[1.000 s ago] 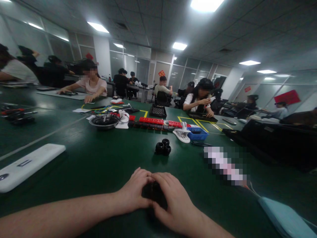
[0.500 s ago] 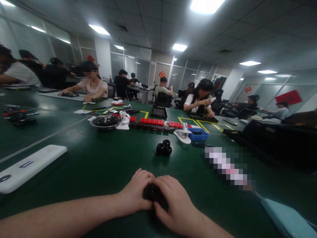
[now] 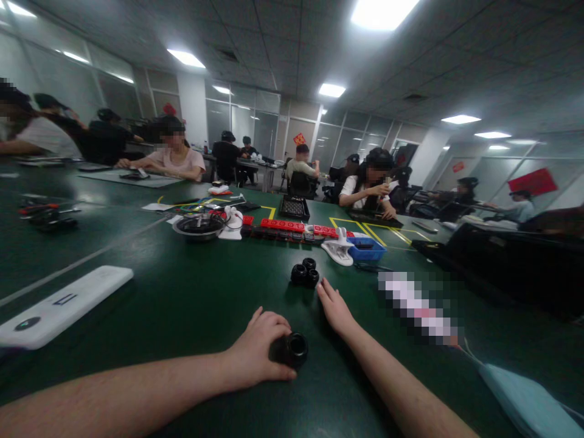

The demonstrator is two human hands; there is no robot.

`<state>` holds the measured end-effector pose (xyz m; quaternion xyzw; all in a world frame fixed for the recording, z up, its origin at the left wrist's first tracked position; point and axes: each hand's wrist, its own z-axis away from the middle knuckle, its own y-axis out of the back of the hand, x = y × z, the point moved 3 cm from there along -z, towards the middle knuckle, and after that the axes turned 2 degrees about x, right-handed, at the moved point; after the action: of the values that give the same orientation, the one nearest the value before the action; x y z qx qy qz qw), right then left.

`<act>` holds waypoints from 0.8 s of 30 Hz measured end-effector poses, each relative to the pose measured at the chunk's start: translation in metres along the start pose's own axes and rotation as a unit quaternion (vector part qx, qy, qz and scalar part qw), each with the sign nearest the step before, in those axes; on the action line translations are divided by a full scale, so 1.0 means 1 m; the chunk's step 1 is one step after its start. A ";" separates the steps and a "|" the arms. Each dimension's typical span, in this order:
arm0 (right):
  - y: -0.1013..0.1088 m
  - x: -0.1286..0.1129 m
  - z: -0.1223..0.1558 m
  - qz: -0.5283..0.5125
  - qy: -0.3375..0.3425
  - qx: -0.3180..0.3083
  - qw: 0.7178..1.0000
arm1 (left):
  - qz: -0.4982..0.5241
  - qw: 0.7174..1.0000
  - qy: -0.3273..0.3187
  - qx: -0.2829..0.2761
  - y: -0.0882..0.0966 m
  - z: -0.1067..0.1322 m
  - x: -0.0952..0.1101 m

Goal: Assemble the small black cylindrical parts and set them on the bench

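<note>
L hand [image 3: 261,348] grips hollow black cyl [image 3: 294,351]; R hand [image 3: 335,308], uncurled, by 3 round black pcs [image 3: 305,274]. Prob. reach step; next needs pinch.

Right hand [image 3: 336,309] now forward; just beside clustered black cylinders [image 3: 301,277]

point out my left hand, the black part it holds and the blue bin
Left hand [image 3: 258,347]: head view, back of the hand
Black part [image 3: 285,351]: head view, its side, left of the round opening
Blue bin [image 3: 367,253]: head view, its near outer wall
</note>
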<state>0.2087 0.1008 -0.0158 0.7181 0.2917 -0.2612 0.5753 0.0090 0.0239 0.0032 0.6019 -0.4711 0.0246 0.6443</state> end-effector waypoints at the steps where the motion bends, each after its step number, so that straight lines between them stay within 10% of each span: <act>1: -0.002 -0.002 -0.001 0.001 0.002 -0.009 1.000 | -0.002 1.000 0.003 0.003 0.001 0.000 0.001; 13: 0.031 -0.039 0.023 0.007 0.086 0.033 0.996 | -0.003 1.000 0.003 -0.009 0.003 0.001 0.004; 19: 0.030 -0.104 0.083 0.072 0.199 -0.112 0.971 | -0.018 1.000 0.001 -0.018 0.000 -0.001 0.000; 24: 0.020 -0.107 0.091 0.156 0.191 -0.194 0.949 | -0.017 0.999 -0.002 -0.029 -0.001 -0.001 0.001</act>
<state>0.1449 -0.0042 0.0552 0.6655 0.3251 0.0359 0.6709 0.0111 0.0238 0.0036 0.5912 -0.4625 -0.0015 0.6607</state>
